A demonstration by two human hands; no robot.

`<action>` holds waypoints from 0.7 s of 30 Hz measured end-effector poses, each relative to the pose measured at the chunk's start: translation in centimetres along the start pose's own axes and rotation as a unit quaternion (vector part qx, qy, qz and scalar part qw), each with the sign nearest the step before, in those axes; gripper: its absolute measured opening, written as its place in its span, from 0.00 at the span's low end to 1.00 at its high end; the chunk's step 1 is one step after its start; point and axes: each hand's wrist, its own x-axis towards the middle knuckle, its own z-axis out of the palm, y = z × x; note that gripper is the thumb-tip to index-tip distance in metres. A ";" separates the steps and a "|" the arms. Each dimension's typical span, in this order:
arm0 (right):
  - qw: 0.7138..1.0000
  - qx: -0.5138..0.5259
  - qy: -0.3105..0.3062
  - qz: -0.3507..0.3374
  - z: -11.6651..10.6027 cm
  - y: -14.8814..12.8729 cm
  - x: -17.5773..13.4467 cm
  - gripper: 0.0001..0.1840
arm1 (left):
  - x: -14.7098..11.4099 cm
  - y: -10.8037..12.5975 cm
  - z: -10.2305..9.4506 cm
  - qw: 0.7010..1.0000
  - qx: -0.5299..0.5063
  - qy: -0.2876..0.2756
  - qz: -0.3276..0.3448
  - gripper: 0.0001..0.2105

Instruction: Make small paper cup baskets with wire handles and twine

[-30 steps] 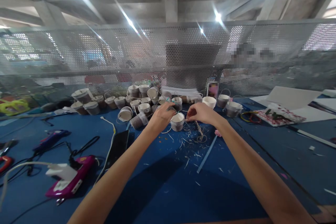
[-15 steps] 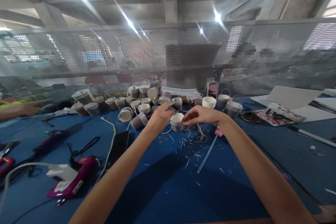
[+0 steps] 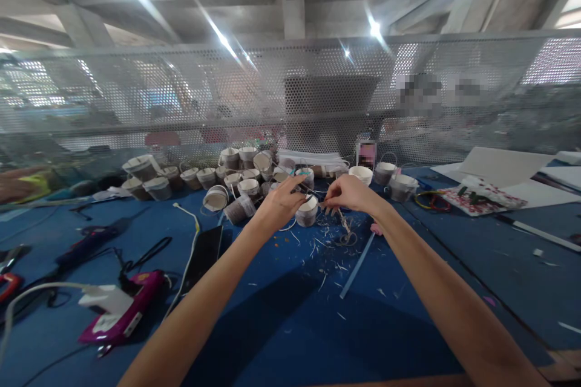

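A small pale cup with a grey wrapped outside [image 3: 307, 213] stands upright on the blue table between my hands. My left hand [image 3: 282, 201] is closed at the cup's left rim, its fingers bent together. A teal bit shows above its fingers and a thin dark tip near the rim; I cannot make out the item. My right hand [image 3: 348, 195] is closed in a pinch just right of the cup, with a thin piece near its fingertips, too small to name. Pale scraps [image 3: 324, 248] and a tangle of cord [image 3: 348, 237] lie beneath it.
Several wrapped cups [image 3: 247, 187] crowd the back left; a stack of white cups [image 3: 361, 175] stands at the back right. A phone [image 3: 204, 257], a purple power strip [image 3: 124, 308] and a glue gun [image 3: 91, 245] lie left. Behind rises a perforated metal screen [image 3: 254, 91]. Another person's hand [image 3: 20, 186] is far left.
My right hand has moved slightly up and away from the cup's rim, while my left hand has shifted a little right. The other person's hand has drawn back to the left.
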 end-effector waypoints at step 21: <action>0.984 -0.125 0.128 0.025 1.3 -1.5 0.0 0.11 | 0.1 0.7 0.4 0.996 0.039 -0.010 -0.076 0.07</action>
